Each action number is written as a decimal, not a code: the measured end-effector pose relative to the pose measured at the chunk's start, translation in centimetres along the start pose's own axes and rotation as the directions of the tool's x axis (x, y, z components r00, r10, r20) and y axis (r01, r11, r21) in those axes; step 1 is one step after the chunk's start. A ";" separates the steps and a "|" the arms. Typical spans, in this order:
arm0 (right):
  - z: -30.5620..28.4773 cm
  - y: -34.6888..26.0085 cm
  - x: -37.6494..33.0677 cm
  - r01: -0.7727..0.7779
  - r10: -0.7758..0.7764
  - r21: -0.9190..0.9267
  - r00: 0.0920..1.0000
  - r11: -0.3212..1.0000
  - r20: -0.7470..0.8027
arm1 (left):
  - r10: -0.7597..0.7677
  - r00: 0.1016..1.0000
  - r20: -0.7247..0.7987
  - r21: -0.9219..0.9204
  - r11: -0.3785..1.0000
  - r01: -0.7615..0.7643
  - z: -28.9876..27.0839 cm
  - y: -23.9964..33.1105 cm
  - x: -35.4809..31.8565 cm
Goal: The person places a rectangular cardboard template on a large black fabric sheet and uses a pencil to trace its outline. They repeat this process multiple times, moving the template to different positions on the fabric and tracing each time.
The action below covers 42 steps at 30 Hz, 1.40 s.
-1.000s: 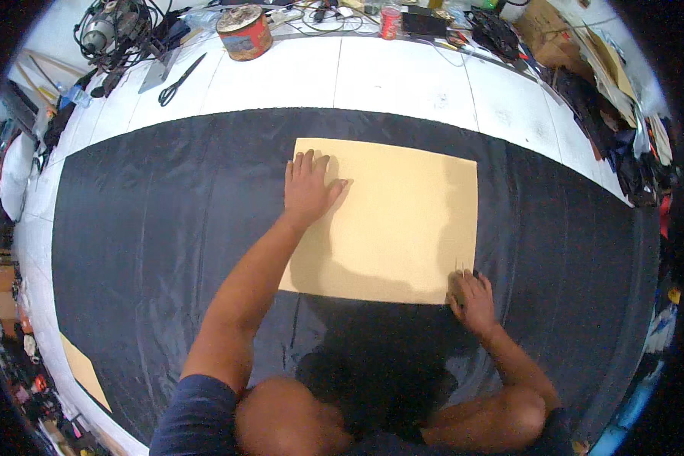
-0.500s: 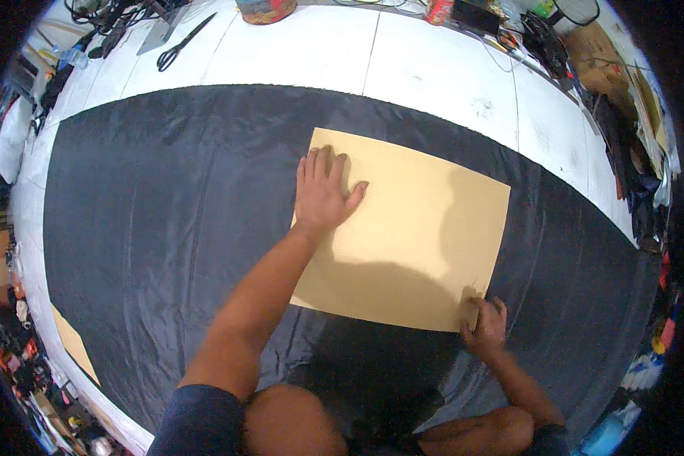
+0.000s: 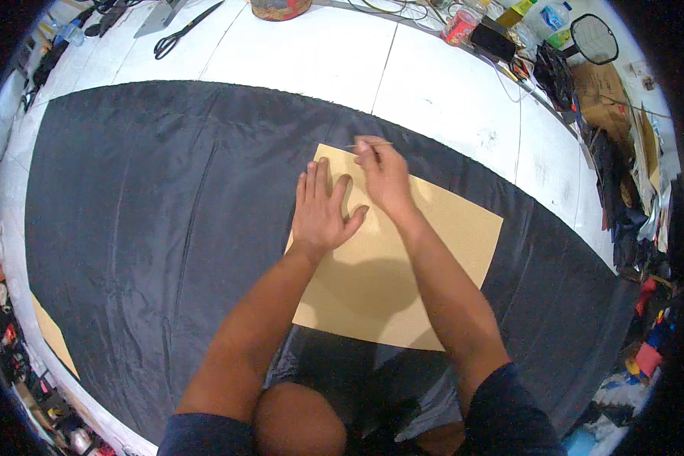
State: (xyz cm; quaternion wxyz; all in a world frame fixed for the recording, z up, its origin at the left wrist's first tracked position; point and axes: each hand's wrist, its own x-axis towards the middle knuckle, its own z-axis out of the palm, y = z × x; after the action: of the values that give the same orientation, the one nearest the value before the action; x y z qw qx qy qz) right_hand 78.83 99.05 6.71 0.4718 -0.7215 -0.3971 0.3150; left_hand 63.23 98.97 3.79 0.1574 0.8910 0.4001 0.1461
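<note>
A tan rectangular board [image 3: 433, 251] lies flat on a large sheet of black fabric [image 3: 152, 220] spread over a white table [image 3: 433, 83]. My left hand [image 3: 323, 209] presses flat on the board's upper left part, fingers spread. My right hand [image 3: 381, 171] is at the board's far left corner, fingers pinched on a thin pale marking stick [image 3: 368, 144] whose tip rests near the board's top edge. Both forearms reach in from the lower edge.
Black scissors [image 3: 186, 29] lie on the white table at the far left. A round tin [image 3: 280, 7], a red can [image 3: 461, 24], bottles and cables crowd the far edge. A cardboard box [image 3: 604, 99] and a racket-like tool [image 3: 593, 38] sit at the right. Another tan piece [image 3: 53, 334] lies at lower left.
My right hand has moved from the board's near right corner up to its far left corner, beside my left hand. The view has shifted closer over the board.
</note>
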 end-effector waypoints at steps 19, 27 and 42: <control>3.7 -0.4 1.8 0.277 -0.268 -0.305 0.961 0.911 0.073 | -0.006 1.000 0.000 0.016 1.000 0.006 -0.2 0.0 0.0; -0.7 0.9 -0.5 0.252 -0.259 -0.465 0.965 0.849 0.050 | -0.005 1.000 -0.008 0.013 1.000 0.005 -0.2 -0.1 -0.1; -4.8 2.5 -2.7 0.068 -0.101 -0.427 0.993 0.902 -0.056 | -0.014 1.000 -0.015 0.017 1.000 0.014 0.3 0.1 0.0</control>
State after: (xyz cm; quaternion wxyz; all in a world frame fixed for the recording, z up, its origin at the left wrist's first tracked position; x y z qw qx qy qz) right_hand 82.16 94.00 6.31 0.3319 -0.8005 -0.4683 0.1724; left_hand 63.38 98.84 3.51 0.1478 0.8884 0.4087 0.1482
